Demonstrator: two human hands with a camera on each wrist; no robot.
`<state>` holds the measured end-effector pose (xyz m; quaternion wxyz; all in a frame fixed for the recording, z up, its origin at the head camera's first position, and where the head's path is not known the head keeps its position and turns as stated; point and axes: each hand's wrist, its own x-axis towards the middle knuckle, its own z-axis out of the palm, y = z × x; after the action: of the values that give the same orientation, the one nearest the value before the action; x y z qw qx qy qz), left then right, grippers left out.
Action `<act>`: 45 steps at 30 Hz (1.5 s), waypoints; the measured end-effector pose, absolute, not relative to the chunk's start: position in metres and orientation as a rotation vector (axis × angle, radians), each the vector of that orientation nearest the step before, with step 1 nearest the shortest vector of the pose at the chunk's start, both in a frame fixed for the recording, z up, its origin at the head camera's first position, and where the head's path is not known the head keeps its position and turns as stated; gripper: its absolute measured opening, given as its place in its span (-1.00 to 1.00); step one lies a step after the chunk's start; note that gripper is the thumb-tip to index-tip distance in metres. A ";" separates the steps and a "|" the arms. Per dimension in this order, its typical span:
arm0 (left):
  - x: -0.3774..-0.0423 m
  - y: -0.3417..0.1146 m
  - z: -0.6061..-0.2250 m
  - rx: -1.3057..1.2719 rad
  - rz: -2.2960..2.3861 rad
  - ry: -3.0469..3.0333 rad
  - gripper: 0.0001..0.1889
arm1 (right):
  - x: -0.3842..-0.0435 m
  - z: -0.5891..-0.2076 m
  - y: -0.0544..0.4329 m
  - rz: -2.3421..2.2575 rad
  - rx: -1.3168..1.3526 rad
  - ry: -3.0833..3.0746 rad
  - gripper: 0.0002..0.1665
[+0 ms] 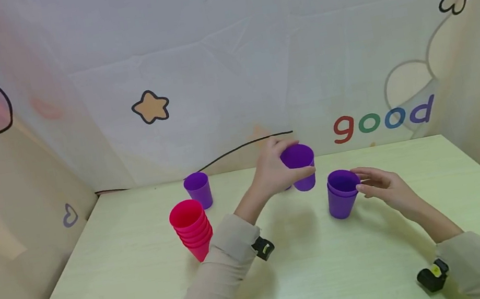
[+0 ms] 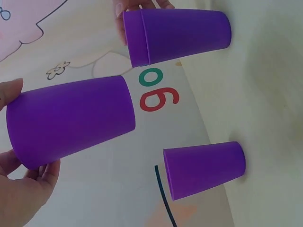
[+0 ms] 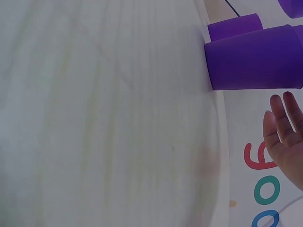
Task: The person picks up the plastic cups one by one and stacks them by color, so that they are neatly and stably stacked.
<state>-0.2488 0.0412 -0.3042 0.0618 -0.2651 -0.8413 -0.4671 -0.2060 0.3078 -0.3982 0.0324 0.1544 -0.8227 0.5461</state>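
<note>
My left hand (image 1: pixel 272 170) grips a purple cup (image 1: pixel 302 160) between thumb and fingers, holding it above the table. In the left wrist view this raised cup (image 2: pixel 71 120) lies between the thumb and the curled fingers. A stack of two purple cups (image 1: pixel 343 201), one nested in the other, stands upright on the table to the right. Right at that stack's rim is my right hand (image 1: pixel 385 190), its fingers loosely extended rather than wrapped round it. Another purple cup (image 2: pixel 206 170) stands on the table behind the left hand, mostly hidden in the head view.
A nested stack of several red cups (image 1: pixel 191 226) stands left of centre, partly behind the left sleeve. Beyond it is a single purple cup (image 1: pixel 199 190) near the back edge. A printed cloth backdrop (image 1: pixel 207 70) rises behind the pale table (image 1: pixel 126 295).
</note>
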 end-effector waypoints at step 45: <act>-0.272 0.095 -0.285 -1.329 -1.298 -2.613 -0.37 | -0.204 -0.397 0.308 1.678 0.449 -2.547 -0.44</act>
<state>-0.2719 0.0951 -0.2849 -0.0323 -0.4144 -0.8146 -0.4046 -0.2037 0.3076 -0.3971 0.0293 0.1456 -0.8257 0.5442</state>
